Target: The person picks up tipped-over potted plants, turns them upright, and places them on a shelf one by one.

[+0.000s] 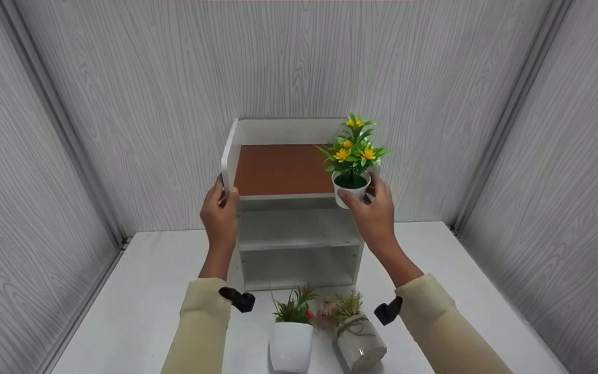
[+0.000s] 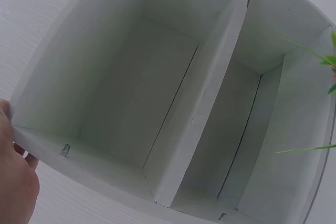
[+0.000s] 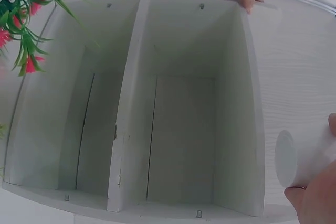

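My right hand [image 1: 374, 210] pinches a small white pot of artificial yellow flowers [image 1: 351, 179], thumb on the front and fingers behind. It is upright, in front of the right end of the shelf unit's brown top [image 1: 283, 169]. In the right wrist view the pot's pale base [image 3: 286, 158] shows beside the right hand [image 3: 317, 195]. My left hand [image 1: 220, 213] grips the front edge of the white shelf unit's raised left side panel [image 1: 230, 156], thumb inside and fingers outside. The left wrist view has the left hand [image 2: 18, 174] at the unit's corner.
Two more potted plants are on the white table [image 1: 159, 311] before the unit: a glossy white pot [image 1: 291, 347] with red flowers, and a twine-tied pot [image 1: 361, 343] tipped over. The unit's two open compartments [image 1: 299, 228] face me. Grey wood-grain walls [image 1: 299, 62] enclose the table.
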The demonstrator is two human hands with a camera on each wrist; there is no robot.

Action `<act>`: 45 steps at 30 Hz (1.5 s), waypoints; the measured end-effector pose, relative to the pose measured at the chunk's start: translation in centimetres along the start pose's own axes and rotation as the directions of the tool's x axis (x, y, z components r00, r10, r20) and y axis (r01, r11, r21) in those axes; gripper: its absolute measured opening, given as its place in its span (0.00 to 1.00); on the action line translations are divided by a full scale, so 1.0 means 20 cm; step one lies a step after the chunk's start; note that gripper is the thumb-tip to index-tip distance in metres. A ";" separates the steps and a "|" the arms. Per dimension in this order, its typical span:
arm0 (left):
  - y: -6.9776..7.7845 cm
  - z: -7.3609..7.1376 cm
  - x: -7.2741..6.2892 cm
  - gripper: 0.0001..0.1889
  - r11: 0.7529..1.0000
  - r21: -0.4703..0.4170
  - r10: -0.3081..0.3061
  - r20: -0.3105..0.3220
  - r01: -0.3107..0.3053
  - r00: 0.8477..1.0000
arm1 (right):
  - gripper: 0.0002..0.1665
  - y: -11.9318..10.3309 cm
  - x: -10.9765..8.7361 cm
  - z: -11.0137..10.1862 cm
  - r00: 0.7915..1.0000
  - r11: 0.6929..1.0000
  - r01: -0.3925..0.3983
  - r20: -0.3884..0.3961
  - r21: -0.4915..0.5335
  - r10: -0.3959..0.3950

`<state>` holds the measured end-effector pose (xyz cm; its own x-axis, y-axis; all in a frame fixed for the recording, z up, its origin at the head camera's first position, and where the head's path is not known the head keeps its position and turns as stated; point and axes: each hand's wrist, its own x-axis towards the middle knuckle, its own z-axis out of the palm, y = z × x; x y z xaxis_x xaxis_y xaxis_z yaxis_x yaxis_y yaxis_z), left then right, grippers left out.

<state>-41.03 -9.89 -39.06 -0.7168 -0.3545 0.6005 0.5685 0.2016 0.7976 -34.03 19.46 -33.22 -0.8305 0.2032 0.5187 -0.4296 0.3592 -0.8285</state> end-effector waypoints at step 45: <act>0.06 0.01 -0.04 0.27 0.999 -0.018 -0.036 0.033 0.037 0.999 | 0.41 0.05 0.22 0.12 0.986 0.991 -0.130 -0.107 -0.039 0.126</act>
<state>-39.88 -9.09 -38.67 -0.7501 -0.3308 0.5726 0.5486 0.1722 0.8182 -39.02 18.54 -32.19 -0.8352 0.3428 0.4300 -0.3033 0.3651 -0.8802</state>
